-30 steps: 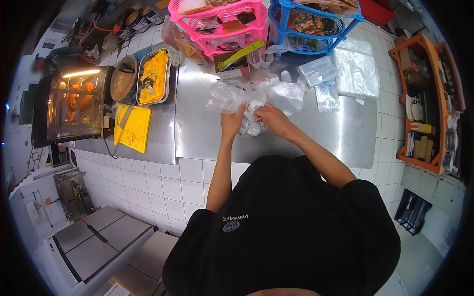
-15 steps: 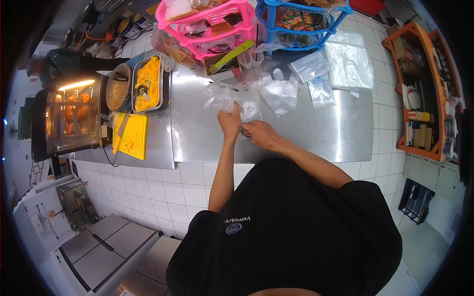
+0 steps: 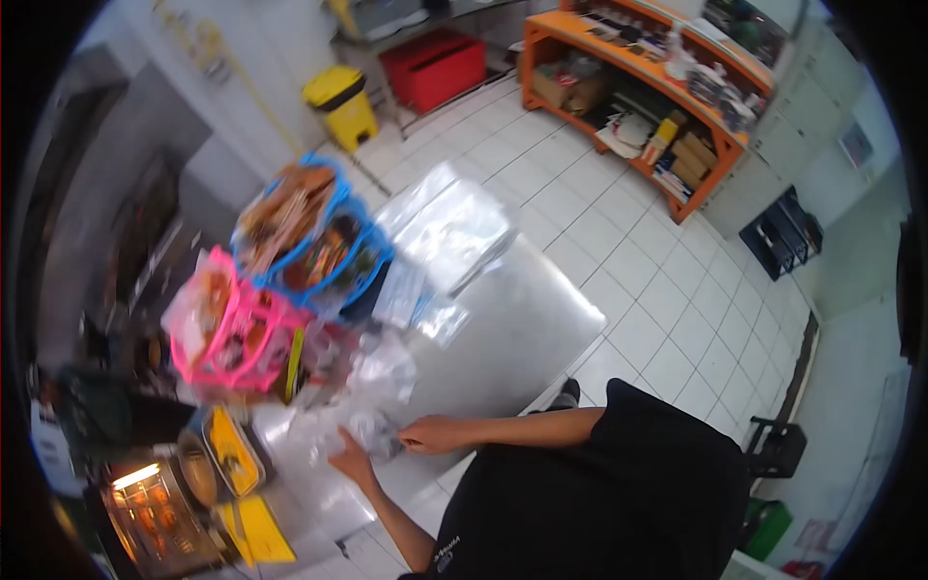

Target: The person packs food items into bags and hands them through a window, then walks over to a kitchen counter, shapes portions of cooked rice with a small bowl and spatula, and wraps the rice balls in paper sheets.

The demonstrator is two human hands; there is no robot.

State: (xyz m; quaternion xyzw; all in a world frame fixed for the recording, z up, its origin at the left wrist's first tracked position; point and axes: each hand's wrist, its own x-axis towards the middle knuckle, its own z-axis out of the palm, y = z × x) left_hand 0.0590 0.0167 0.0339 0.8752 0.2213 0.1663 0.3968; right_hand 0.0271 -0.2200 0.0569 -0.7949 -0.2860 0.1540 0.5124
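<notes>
A crumpled clear plastic bag lies bunched between my hands, low over the steel table. My left hand is curled at its left side with the thumb raised, apparently gripping the plastic; blur softens the fingers. From the right, my right hand closes its fingertips on the bag's near edge. What the bag contains cannot be made out. Just beyond my hands sits a whitish plastic bag or glove.
Blue basket and pink basket stand behind, beside stacked clear bags. At left are a tray of yellow food, a yellow cutting board and a lit oven. An orange shelf stands across the floor.
The view has swung to the right and turned, so the table now slants and more floor shows. Both hands stay close together at the clear bag.
</notes>
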